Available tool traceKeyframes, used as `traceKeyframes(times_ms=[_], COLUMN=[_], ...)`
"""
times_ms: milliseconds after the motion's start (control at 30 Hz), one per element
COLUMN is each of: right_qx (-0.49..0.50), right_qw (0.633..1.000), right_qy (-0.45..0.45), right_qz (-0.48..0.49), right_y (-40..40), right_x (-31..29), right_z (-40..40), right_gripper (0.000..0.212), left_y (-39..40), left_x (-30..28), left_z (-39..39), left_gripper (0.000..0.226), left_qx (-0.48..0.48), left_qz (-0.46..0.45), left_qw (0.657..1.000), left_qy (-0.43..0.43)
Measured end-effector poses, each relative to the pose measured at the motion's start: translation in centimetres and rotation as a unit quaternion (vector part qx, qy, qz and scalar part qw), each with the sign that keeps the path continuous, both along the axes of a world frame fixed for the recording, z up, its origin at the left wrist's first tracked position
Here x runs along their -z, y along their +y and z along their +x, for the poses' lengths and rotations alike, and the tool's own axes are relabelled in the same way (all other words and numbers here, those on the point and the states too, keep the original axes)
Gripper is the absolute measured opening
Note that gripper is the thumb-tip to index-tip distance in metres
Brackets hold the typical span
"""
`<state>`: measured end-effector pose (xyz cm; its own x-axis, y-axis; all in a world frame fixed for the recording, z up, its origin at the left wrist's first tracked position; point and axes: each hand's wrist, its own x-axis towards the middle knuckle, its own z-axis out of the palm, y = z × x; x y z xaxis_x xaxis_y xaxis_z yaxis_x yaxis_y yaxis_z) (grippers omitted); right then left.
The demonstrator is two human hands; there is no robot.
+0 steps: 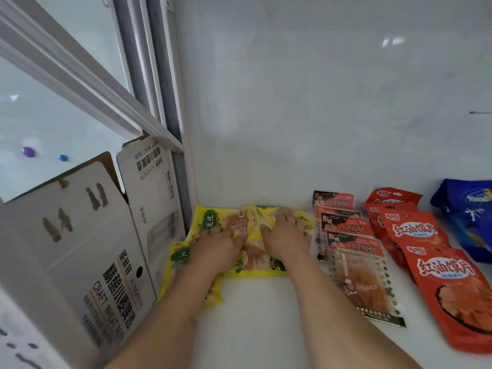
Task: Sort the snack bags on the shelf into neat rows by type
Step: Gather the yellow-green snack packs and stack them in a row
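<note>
Snack bags are lying on the white shelf [261,328] in columns by type, and the yellow bags [253,265] at the far left, against the shelf wall, are the ones being handled. Both hands are pressing down on this yellow pile: the left hand [217,245] is resting flat with fingers spread on the left bags, and the right hand [285,235] is lying likewise on the right ones, neither visibly gripping anything. Judging by this, the yellow type is being squared into its row, while the three types to the right are already looking ordered.

Next, the overlapping yellow bags probably need sliding apart and lining up near to far, with the crooked one at the near left being pulled straight.

To the right, the black-and-red packets [354,251] are showing "小面筋". Beyond them the red pouches [436,265] are reading "红油馍片". Blue bags [471,217] are sitting at the far right, their print too blurred to read. Left of the shelf, white cartons [106,249] are reading "CRAFT WHEAT BEER".
</note>
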<state>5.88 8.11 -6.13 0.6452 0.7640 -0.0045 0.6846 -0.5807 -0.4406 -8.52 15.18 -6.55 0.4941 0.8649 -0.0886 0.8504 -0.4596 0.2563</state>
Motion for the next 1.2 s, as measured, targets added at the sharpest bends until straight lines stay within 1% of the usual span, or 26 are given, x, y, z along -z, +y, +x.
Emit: traceKeyframes(times_ms=[67, 167, 233, 300, 333, 367, 433, 467, 567, 633, 733, 800, 867, 933, 967, 1033, 1067, 1200], right_qx=[0.005, 0.009, 0.011, 0.010, 0.008, 0.006, 0.001, -0.003, -0.023, -0.022, -0.001, 0.009, 0.021, 0.029, 0.031, 0.039, 0.045, 0.056], right_qw=[1.000, 0.999, 0.998, 0.997, 0.997, 0.997, 0.997, 0.997, 0.997, 0.991, 0.980, 0.984, 0.994, 0.999, 0.999, 0.999, 0.999, 0.998], right_qy=[-0.020, -0.044, -0.054, -0.067, -0.072, -0.073, -0.068, -0.060, 0.000, 0.037, 0.060, 0.062, 0.053, 0.032, 0.018, 0.004, 0.004, 0.008], right_qz=[-0.001, 0.007, 0.015, 0.024, 0.029, 0.032, 0.038, 0.043, 0.077, 0.127, 0.188, 0.165, 0.097, 0.029, 0.005, -0.017, -0.021, -0.040], right_y=[-0.4, -1.1, -1.5, -1.8, -2.0, -2.1, -2.4, -2.5, -3.1, -3.5, -3.4, -2.9, -2.5, -2.4, -2.3, -2.3, -2.2, -2.3], right_x=[0.4, 0.6, 0.6, 0.6, 0.5, 0.4, 0.1, -0.2, -1.1, -1.5, -1.7, -1.6, -1.3, -1.0, -0.9, -0.9, -1.0, -1.8], right_z=[-0.5, -1.3, -1.7, -2.0, -2.2, -2.3, -2.5, -2.5, -2.1, -1.7, -0.7, -0.2, 0.0, -0.2, -0.3, -0.4, -0.4, -0.1], right_gripper=[0.068, 0.063, 0.060, 0.054, 0.051, 0.047, 0.041, 0.040, 0.040, 0.039, 0.039, 0.043, 0.047, 0.050, 0.052, 0.057, 0.060, 0.071], left_y=[-0.8, -2.6, -3.3, -3.6, -3.7, -4.0, -4.5, -4.9, -5.7, -5.8, -6.0, -6.1, -6.1, -6.3, -6.4, -6.6, -6.6, -5.8], left_x=[-0.2, -0.2, 0.1, 0.8, 0.9, 1.0, 1.0, 0.7, 0.0, -0.6, -1.4, -1.8, -2.0, -2.1, -2.1, -2.1, -2.1, -1.8], left_z=[0.0, -0.3, -0.8, -1.2, -1.3, -1.4, -1.5, -1.6, -1.9, -2.2, -2.4, -2.3, -1.8, -1.3, -1.0, -0.6, -0.4, -0.2], left_gripper=[0.058, 0.058, 0.066, 0.089, 0.094, 0.090, 0.068, 0.062, 0.060, 0.061, 0.055, 0.052, 0.054, 0.062, 0.068, 0.080, 0.084, 0.082], left_qx=[0.003, 0.022, 0.026, 0.031, 0.038, 0.032, 0.017, 0.019, 0.010, 0.014, 0.032, 0.066, 0.112, 0.144, 0.156, 0.172, 0.173, 0.150], left_qz=[0.009, 0.043, 0.057, 0.065, 0.070, 0.066, 0.056, 0.054, 0.031, 0.024, 0.044, 0.060, 0.054, 0.045, 0.046, 0.045, 0.041, 0.000], left_qw=[1.000, 0.999, 0.998, 0.997, 0.996, 0.997, 0.998, 0.998, 0.999, 0.999, 0.999, 0.996, 0.992, 0.988, 0.987, 0.983, 0.983, 0.989], left_qy=[0.008, 0.020, 0.018, 0.026, 0.040, 0.039, 0.021, 0.009, 0.001, 0.018, 0.005, -0.017, -0.038, -0.024, 0.000, 0.044, 0.050, 0.015])
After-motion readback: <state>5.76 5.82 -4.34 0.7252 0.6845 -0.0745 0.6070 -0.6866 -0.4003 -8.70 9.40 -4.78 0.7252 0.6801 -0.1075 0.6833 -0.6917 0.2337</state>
